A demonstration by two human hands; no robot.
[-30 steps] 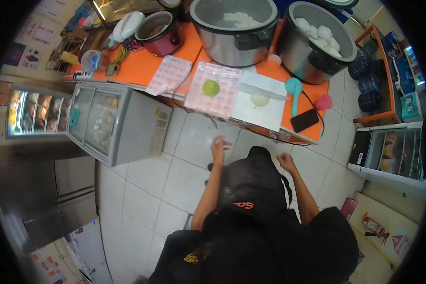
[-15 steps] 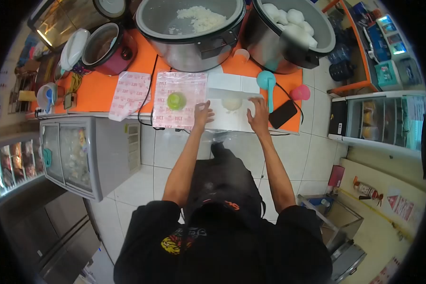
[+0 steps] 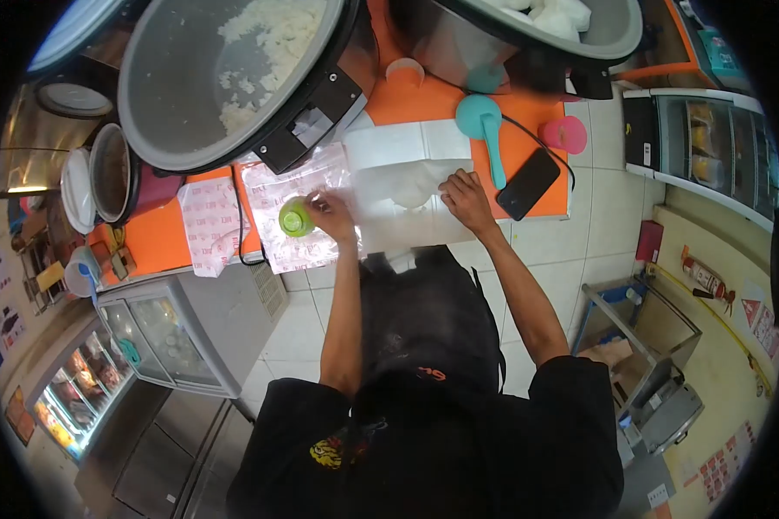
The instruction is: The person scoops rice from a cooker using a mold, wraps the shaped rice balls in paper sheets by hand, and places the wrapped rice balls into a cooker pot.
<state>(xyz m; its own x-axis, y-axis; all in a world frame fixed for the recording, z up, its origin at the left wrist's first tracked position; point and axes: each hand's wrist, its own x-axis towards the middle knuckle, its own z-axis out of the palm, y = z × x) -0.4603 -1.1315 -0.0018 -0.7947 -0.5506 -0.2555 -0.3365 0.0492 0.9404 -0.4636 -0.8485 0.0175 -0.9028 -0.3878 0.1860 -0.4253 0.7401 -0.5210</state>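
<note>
My left hand (image 3: 331,216) has its bent fingers closed at the right rim of a small green bowl (image 3: 295,218). That bowl sits on pink-and-white printed wrapping paper (image 3: 264,197). With fingers pinched together, my right hand (image 3: 466,202) holds the right edge of a white paper sheet (image 3: 376,183). A flap of this sheet lies over a small mound of rice (image 3: 409,204), of which only the front part shows. The teal rice scoop (image 3: 491,147) lies just beyond my right hand, beside a black phone (image 3: 528,183).
A large rice cooker pot (image 3: 177,95) with rice inside stands at the back left. Another pot (image 3: 528,35) holding white bundles is at the back right. A pink cup (image 3: 564,135) stands near the orange table's (image 3: 550,203) right end. A cable (image 3: 237,212) crosses the left side.
My left hand has moved left from the white paper to the green bowl. My right hand stays at the white paper's right side, its fingers now closed. The view has shifted nearer the table.
</note>
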